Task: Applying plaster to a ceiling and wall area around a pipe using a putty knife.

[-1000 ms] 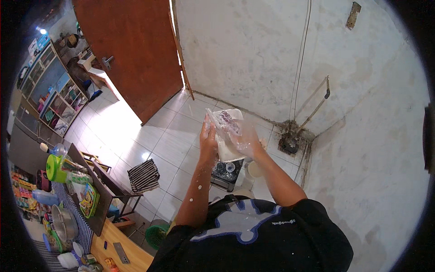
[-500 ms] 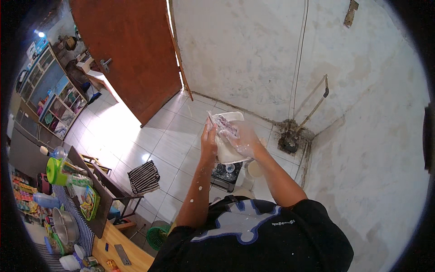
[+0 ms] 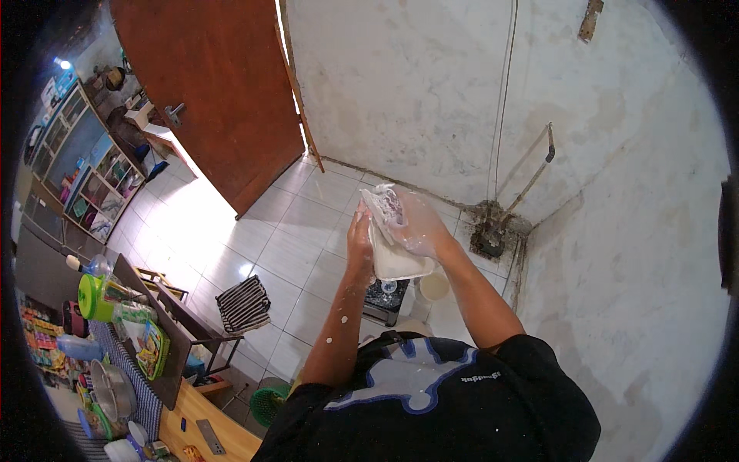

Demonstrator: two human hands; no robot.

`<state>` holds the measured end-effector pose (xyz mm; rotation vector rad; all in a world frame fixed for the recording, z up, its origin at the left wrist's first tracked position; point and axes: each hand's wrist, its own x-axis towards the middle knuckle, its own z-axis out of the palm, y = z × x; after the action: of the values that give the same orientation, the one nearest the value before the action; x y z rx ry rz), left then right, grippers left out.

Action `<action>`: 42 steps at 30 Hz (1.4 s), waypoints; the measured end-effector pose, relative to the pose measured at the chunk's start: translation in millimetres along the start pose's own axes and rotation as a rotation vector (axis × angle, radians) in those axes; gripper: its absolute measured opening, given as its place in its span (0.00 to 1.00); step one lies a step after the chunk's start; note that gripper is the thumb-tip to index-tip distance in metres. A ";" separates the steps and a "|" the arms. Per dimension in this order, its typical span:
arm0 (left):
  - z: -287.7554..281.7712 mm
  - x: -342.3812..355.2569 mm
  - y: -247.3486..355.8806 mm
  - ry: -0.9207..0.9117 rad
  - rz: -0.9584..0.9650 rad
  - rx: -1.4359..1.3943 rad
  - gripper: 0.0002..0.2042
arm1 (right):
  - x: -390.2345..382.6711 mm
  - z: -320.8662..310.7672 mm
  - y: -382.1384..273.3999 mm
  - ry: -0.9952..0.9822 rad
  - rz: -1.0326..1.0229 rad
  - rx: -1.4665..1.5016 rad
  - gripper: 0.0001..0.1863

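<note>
The left hand (image 3: pixel 360 245) and right hand (image 3: pixel 418 225), two in all, are clamping together on one powder-coated piece (image 3: pixel 382 203), which they are holding over one white tray (image 3: pixel 399 267). One striped mat (image 3: pixel 243 304) is lying on the floor (image 3: pixel 296 266); one phone (image 3: pixel 208 436) is resting on the wooden tabletop (image 3: pixel 175 416).

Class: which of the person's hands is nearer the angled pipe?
Right. The right hand is left of the angled pipe and lower in the picture; the left hand is farther left, farther from it.
</note>
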<state>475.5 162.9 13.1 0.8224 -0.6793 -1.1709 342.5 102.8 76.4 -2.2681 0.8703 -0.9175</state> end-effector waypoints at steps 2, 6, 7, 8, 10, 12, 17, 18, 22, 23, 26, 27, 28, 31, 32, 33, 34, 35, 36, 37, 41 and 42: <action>6.3 -2.3 2.0 0.041 -0.014 0.011 0.26 | 0.9 -7.4 -11.8 0.055 -0.051 0.012 0.25; 22.6 -9.8 16.1 0.050 -0.013 0.103 0.26 | 1.0 -23.6 -27.9 -0.110 0.205 -0.134 0.31; 22.2 -10.1 15.8 0.051 0.009 0.126 0.26 | -0.3 -25.9 -28.9 -0.137 0.202 -0.193 0.31; 21.4 -10.1 15.3 0.053 0.031 0.149 0.25 | -2.1 -21.7 -24.6 -0.137 0.203 -0.194 0.31; 16.1 -7.0 13.3 0.036 0.073 0.284 0.25 | -4.5 -7.7 -12.4 0.044 0.062 -0.219 0.22; 13.1 -6.7 10.8 0.020 0.115 0.420 0.24 | -3.4 -3.8 -6.6 0.018 0.049 -0.207 0.19; 17.2 -8.3 10.8 0.058 0.134 0.366 0.25 | -3.3 -2.0 -6.8 -0.016 0.059 -0.077 0.14; 14.4 -6.6 7.8 0.061 0.135 0.366 0.25 | -4.4 -1.5 -9.7 -0.029 0.058 -0.077 0.13; 12.5 -8.4 4.1 0.109 0.108 0.322 0.23 | -7.7 1.5 -15.1 -0.051 0.060 0.002 0.14; 14.9 -9.3 5.4 0.137 0.070 0.294 0.23 | -8.9 5.1 -10.0 -0.048 0.064 0.002 0.14; 16.4 -9.8 6.4 0.155 0.080 0.282 0.21 | -11.9 15.8 0.5 -0.007 0.031 -0.018 0.14; 16.6 -11.3 7.7 0.155 0.078 0.282 0.21 | -12.3 16.0 0.7 -0.002 0.003 -0.021 0.14; 17.3 -11.5 10.5 0.164 0.080 0.283 0.21 | -11.1 15.5 0.3 0.005 -0.025 -0.026 0.13; 17.0 -10.5 12.2 0.180 0.085 0.290 0.21 | -9.5 14.2 0.0 -0.025 0.013 0.021 0.12; 16.4 -10.1 12.4 0.188 0.088 0.298 0.20 | -8.5 13.4 -1.1 -0.027 0.013 0.023 0.12; 15.1 -9.4 11.7 0.191 0.088 0.299 0.20 | -7.4 12.2 -2.7 -0.060 0.035 0.003 0.12; 14.1 -8.4 10.2 0.190 0.081 0.290 0.20 | -7.1 11.2 -3.7 -0.091 0.058 -0.020 0.12; 13.2 -7.5 8.9 0.190 0.074 0.281 0.20 | -7.4 11.4 -4.0 -0.091 0.059 -0.020 0.12; 12.5 -6.7 7.4 0.189 0.074 0.281 0.20 | -8.0 12.1 -4.6 -0.072 0.030 -0.029 0.12; 13.5 -6.3 6.6 0.196 0.090 0.289 0.20 | -9.0 12.5 -4.8 -0.053 0.004 -0.038 0.13; 18.0 -9.4 10.3 0.236 0.107 0.337 0.20 | -11.0 15.9 -4.7 -0.038 0.005 -0.019 0.12; 13.8 -7.2 7.1 0.234 0.107 0.338 0.20 | -11.4 16.8 -6.3 -0.022 -0.010 -0.043 0.12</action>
<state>466.0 168.4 26.2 1.1729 -0.7262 -0.8572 350.9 119.1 65.6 -2.3170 0.8772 -0.8850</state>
